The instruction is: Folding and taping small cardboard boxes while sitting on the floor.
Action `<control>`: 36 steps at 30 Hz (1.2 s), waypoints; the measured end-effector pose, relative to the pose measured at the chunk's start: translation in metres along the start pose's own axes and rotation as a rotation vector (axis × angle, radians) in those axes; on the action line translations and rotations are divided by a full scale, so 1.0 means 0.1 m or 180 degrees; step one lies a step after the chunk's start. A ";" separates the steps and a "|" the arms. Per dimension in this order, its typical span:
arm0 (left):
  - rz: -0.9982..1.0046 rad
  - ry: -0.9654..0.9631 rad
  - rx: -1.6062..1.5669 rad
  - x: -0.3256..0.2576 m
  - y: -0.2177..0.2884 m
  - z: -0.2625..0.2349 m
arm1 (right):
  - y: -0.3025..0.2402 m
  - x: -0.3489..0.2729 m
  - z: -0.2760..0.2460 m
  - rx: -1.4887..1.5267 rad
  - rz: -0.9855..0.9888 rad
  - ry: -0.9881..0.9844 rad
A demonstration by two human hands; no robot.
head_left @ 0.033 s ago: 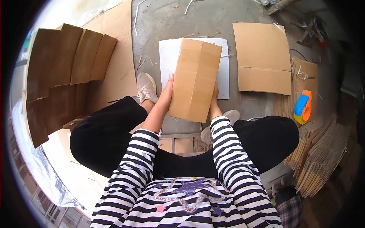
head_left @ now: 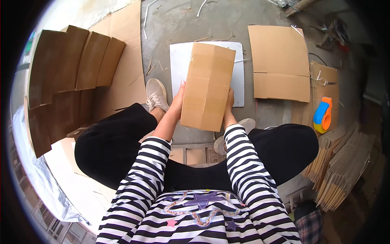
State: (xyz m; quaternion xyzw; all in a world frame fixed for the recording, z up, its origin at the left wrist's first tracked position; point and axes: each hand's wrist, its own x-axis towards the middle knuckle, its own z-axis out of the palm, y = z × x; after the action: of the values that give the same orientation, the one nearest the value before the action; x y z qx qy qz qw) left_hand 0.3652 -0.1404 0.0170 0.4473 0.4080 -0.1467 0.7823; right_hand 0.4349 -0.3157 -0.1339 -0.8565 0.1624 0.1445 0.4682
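Near the bottom of the view, two striped sleeves reach forward over black trousers, and between the knees the person holds a folded cardboard box (head_left: 208, 87) up off the floor. The left hand (head_left: 175, 106) presses flat against its left edge, fingers stretched out along the board rather than curled; the right hand (head_left: 228, 107) grips the right edge from behind, mostly hidden, so only a few fingers show. The box is plain brown corrugated board, matte, with lengthwise creases dividing it into panels, and it seems partly squared open. By the look of it the step in hand is shaping this blank into a box; the next move would call for steady pressure from both sides so the creases fold cleanly. Just beyond, under the box, a white sheet (head_left: 178, 61) lies on the rough grey concrete floor (head_left: 183, 20). To the right rest a flat cardboard blank (head_left: 280, 61), a blue and orange tape dispenser (head_left: 323, 116) and stacks of flattened board (head_left: 345, 162). Far left, folded brown boxes (head_left: 69, 65) overlap in a row.
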 end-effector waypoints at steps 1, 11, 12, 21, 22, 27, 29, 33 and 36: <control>0.0165 0.0294 0.0599 -0.06 -0.03 -0.01 | -0.14 -0.09 -0.04 -0.0002 -0.0032 -0.0038; 0.2606 0.1873 0.3498 -0.57 0.23 0.47 | -3.00 -1.73 -1.99 0.1839 -0.4376 0.0302; 0.2507 0.1848 0.3710 -0.62 0.12 0.49 | -3.13 -2.02 -2.20 0.1445 -0.5162 -0.0233; 0.2869 0.1974 0.4483 -0.21 0.49 0.43 | -3.49 -3.01 -2.68 0.1034 -0.4097 -0.1761; 0.2930 0.1915 0.4551 -0.15 0.65 0.47 | -3.40 -2.89 -2.59 0.0651 -0.4185 -0.2038; 0.3548 0.1303 0.5246 0.41 1.18 0.35 | -2.08 -2.13 -1.80 0.0408 -0.0501 -0.3059; 0.3155 0.0748 0.5035 0.58 1.29 0.48 | -1.40 -1.97 -1.58 0.1385 0.1002 -0.2651; 0.2435 0.0517 0.4918 0.50 1.37 0.36 | -1.10 -1.84 -1.19 0.2214 0.1609 -0.1821; 0.1998 0.1598 0.4492 0.19 1.41 0.01 | -1.27 -1.56 -1.14 0.1332 0.0666 -0.1339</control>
State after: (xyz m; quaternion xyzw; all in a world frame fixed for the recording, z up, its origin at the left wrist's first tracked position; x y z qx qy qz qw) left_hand 0.4610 -0.0603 0.0846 0.9484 0.2383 -0.0384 0.2058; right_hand 0.3573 -0.3254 0.0837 -0.6715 0.1754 0.3293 0.6402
